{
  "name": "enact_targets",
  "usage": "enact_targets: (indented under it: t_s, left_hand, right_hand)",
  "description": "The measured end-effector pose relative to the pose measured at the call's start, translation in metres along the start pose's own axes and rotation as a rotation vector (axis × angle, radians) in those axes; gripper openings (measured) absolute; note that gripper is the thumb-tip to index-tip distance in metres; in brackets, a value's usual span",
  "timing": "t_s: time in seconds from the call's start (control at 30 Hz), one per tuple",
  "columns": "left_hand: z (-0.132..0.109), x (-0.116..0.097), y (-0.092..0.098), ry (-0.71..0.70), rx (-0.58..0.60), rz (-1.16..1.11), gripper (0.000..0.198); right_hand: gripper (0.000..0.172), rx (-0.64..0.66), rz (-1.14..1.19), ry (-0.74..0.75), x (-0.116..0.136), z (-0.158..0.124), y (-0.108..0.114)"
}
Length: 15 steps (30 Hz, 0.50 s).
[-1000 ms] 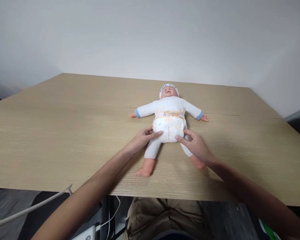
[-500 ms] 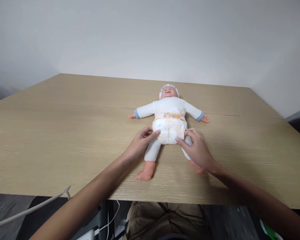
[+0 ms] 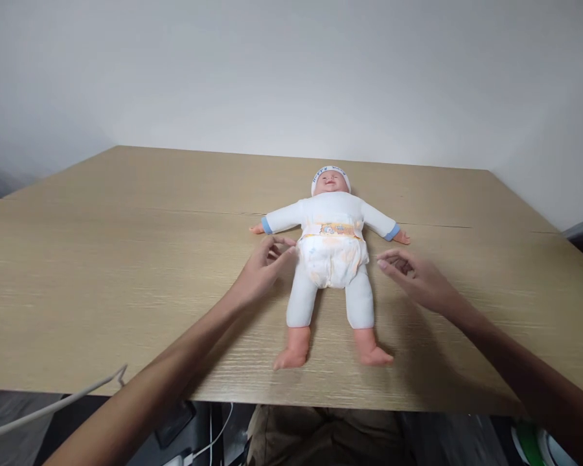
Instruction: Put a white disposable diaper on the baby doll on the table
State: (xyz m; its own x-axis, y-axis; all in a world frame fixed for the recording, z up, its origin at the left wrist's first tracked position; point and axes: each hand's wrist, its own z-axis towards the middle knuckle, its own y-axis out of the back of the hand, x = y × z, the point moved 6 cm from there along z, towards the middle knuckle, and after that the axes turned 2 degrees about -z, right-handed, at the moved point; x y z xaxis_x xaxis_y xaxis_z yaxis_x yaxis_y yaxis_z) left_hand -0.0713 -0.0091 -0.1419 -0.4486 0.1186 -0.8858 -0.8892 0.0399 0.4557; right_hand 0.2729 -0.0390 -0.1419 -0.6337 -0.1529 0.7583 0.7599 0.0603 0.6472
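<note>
A baby doll (image 3: 333, 206) in a white suit with blue cuffs lies on its back, head away from me. Around its waist and hips is a white diaper (image 3: 333, 259) with an orange printed band across the front. My left hand (image 3: 263, 268) is beside the diaper's left edge, fingers curved and thumb apart; whether the tips touch it I cannot tell. To the right of the diaper, my right hand (image 3: 420, 278) hovers over the table, off the doll, with loosely bent fingers and nothing in them.
The doll lies on a wide wooden table (image 3: 126, 259) backed by a white wall (image 3: 291, 77). A white cable (image 3: 53, 406) crosses the table's front left edge. Below the front edge are dark objects and thin white wires (image 3: 218, 430). A green and white round object (image 3: 529, 443) is at lower right.
Both hands have let go of the diaper's leg edges and moved outward, the right one farther. The doll's legs now lie fully uncovered by the hands.
</note>
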Motion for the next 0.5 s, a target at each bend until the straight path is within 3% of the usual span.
enact_targets:
  t_s: [0.1, 0.17, 0.23, 0.33, 0.43, 0.5]
  left_hand:
    - [0.038, 0.0, 0.008, -0.162, -0.15, 0.27, 0.037]
    - [0.069, 0.003, 0.01, -0.196, -0.221, 0.435, 0.047]
    - [0.099, 0.008, 0.01, -0.168, -0.202, 0.509, 0.059]
    - [0.13, 0.018, 0.008, -0.072, -0.016, 0.46, 0.073]
    - [0.138, 0.023, 0.007, -0.001, 0.171, 0.437, 0.082]
    - [0.136, 0.019, 0.005, 0.005, 0.218, 0.384, 0.082]
  right_hand:
    - [0.046, -0.279, -0.224, 0.14, -0.011, 0.04, 0.028]
    - [0.053, -0.384, -0.386, 0.234, -0.013, 0.073, 0.034]
    - [0.062, -0.336, -0.467, 0.241, -0.017, 0.106, 0.028]
    - [0.056, -0.143, -0.458, 0.178, -0.019, 0.139, 0.01]
    - [0.04, -0.054, -0.438, 0.124, -0.014, 0.147, -0.005]
    - [0.036, -0.036, -0.411, 0.097, -0.01, 0.145, -0.011]
